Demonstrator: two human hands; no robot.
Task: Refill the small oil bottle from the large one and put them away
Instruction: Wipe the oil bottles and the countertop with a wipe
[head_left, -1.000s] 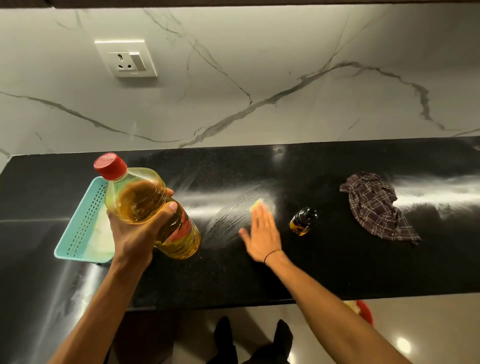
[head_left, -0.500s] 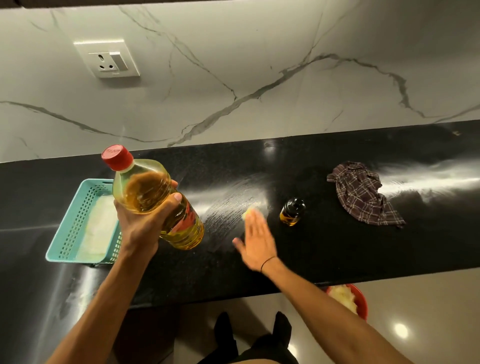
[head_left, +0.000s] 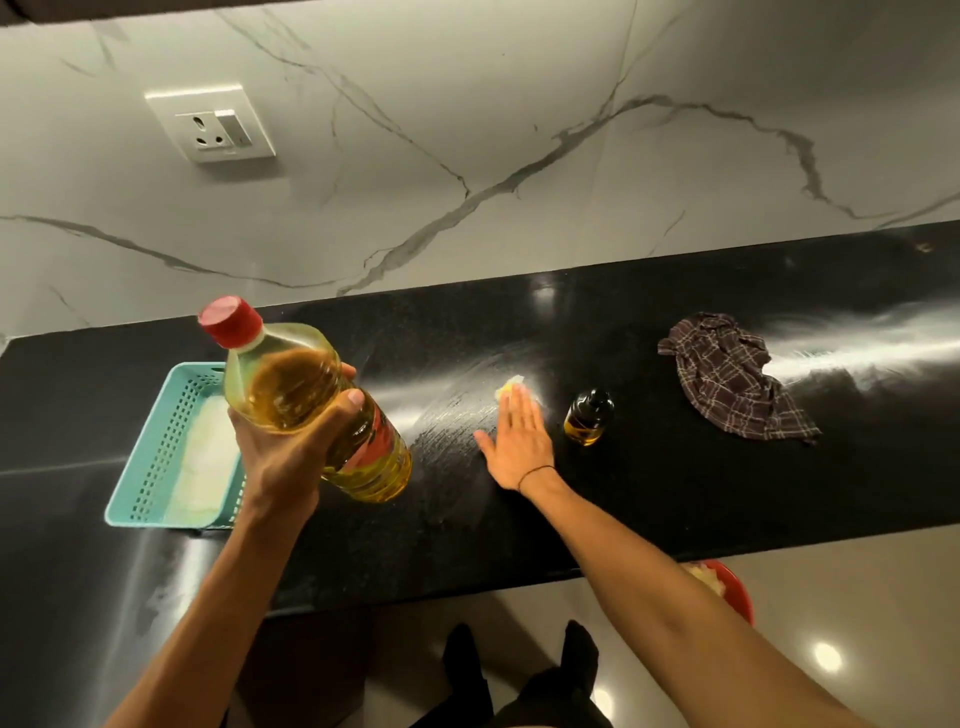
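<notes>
The left hand's (head_left: 280, 457) grip is wrapped around the large clear plastic oil bottle with a red cap (head_left: 311, 400), held tilted above the black stone bench (head_left: 675, 493). Right of that bottle, the right hand (head_left: 517, 436) lies flat and open-fingered on a small yellow cloth (head_left: 509, 388); further right stands the small dark glass oil bottle (head_left: 588, 418).

— Where does everything sit on the desk (head_left: 675, 499)?
— The basket (head_left: 156, 457) lies at nine o'clock; the large bottle (head_left: 317, 400) is held above its right edge in the left hand (head_left: 280, 457); the right hand (head_left: 517, 436) lies flat at centre on a small cloth (head_left: 509, 387).
— And further right?
— The small bottle (head_left: 587, 418) stands just beside that hand at three o'clock; the rag (head_left: 732, 379) lies beyond it; a socket (head_left: 213, 124) sits on the wall behind, at eleven o'clock.
</notes>
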